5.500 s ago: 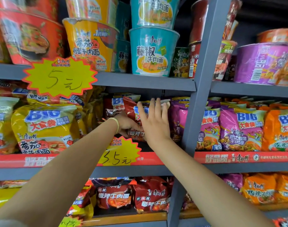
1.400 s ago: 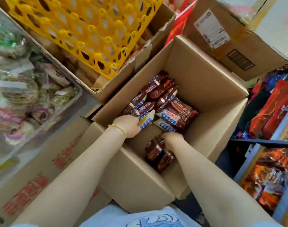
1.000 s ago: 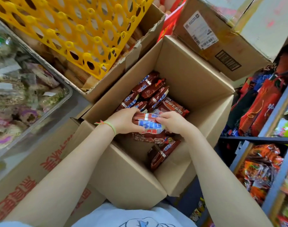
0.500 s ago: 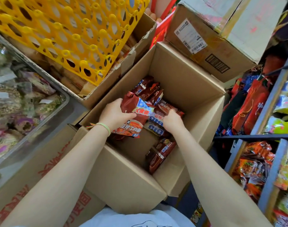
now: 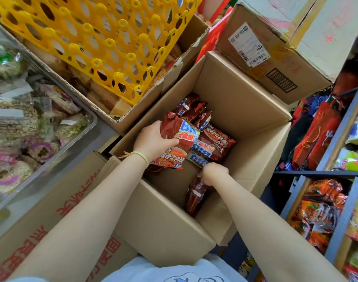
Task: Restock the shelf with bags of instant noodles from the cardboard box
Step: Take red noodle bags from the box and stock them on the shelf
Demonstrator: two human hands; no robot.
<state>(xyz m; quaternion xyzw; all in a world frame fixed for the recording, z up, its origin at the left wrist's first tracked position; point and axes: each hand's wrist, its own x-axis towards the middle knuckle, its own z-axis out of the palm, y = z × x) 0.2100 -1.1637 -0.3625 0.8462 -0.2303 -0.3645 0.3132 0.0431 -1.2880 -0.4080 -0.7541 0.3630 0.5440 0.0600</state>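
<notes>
Noodle bags are what both your hands are on, down inside the open cardboard box (image 5: 245, 102). Your left hand (image 5: 153, 140), with a green band at its wrist, grips a dark red bag (image 5: 179, 132) by its upper edge, thumb across the front, holding it lifted above the pile and tilted toward you. Your right hand (image 5: 214, 173) is curled low in the box on the edge of another bag (image 5: 201, 158) with blue lettering; it seems to pinch it, though the fingers are turned away from view. More red bags (image 5: 194, 110) lie behind these toward the far wall, and one stands on edge (image 5: 194, 197) against the near wall under your right wrist. Beside the box on the left, a yellow plastic crate (image 5: 96, 37) rests in another carton. To the right, a grey shelf (image 5: 337, 139) holds colourful packets.
</notes>
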